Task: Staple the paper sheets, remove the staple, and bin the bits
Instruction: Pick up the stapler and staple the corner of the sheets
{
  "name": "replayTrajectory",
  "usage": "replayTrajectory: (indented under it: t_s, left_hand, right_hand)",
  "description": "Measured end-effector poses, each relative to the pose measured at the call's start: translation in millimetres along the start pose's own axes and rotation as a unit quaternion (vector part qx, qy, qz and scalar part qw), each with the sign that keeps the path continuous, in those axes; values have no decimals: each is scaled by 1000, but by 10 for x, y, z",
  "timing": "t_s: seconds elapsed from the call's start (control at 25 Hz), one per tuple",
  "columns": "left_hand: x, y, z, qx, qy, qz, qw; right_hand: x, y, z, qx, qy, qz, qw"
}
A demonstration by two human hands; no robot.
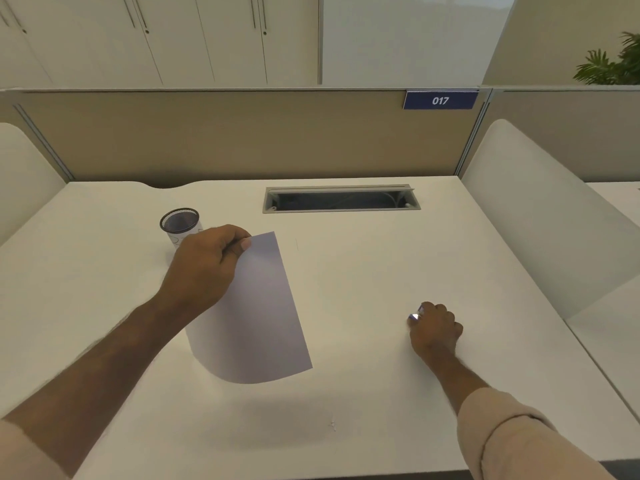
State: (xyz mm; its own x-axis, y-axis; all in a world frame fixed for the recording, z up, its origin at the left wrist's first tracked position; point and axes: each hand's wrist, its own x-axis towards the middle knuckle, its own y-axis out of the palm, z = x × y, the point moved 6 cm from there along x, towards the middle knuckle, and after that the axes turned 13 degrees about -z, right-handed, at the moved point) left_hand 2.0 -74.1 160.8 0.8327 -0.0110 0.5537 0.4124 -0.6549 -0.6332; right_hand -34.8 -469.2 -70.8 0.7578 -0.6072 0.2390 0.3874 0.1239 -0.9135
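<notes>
On the white desk (pixel 363 271):
Left hand (pixel 204 268): pinches curved white paper sheets (pixel 256 313) by a top corner, lifted.
Right hand (pixel 437 330): closed around a small blue-and-silver object (pixel 415 316).
Black mesh cup (pixel 180 223): behind the left hand.

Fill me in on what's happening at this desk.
A person's left hand holds white paper sheets by a top corner, lifted and curling above the white desk. The right hand is closed around a small shiny object, too hidden to identify. A black mesh cup stands behind the left hand.
</notes>
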Motion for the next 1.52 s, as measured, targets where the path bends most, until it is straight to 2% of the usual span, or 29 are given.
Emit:
replayTrajectory:
  t_s: [0.12, 0.2, 0.32, 0.4, 0.56, 0.64, 0.8, 1.0, 1.24, 1.52]
  left_hand:
    - [-8, -26, 0, 0, -1, 12, 1000]
    - [0, -51, -5, -2, 4, 15, 1000]
    - [30, -64, -15, -5, 11, 25, 1000]
    - [50, -82, -46, -5, 19, 30, 999]
    - [89, -203, -171, -10, 53, 29, 998]
    - [107, -284, -246, -13, 73, 26, 997]
    - [149, -410, -394, -10, 102, 22, 994]
    - [158, -569, -598, -12, 143, 20, 989]
    - [164, -636, -675, -4, 163, 13, 986]
    - [206, -572, -672, -9, 164, 19, 986]
  right_hand:
    - [-44, 36, 266, 60, -15, 31, 998]
    - [-50, -64, 518, 180, 17, 54, 982]
    - [-105, -443, 1122, 384, 16, 134, 914]
    - [-169, -803, 1560, 449, -31, 189, 873]
    - [-293, -1594, 2200, 456, -195, 197, 846]
    - [-363, -1929, 2385, 473, -245, 198, 823]
    - [-510, -2297, 2579, 425, -332, 190, 820]
    - [-617, -2486, 2661, 404, -369, 183, 817]
    - [-684, -2566, 2714, 393, -380, 211, 810]
    - [-646, -2600, 2751, 354, -400, 164, 829]
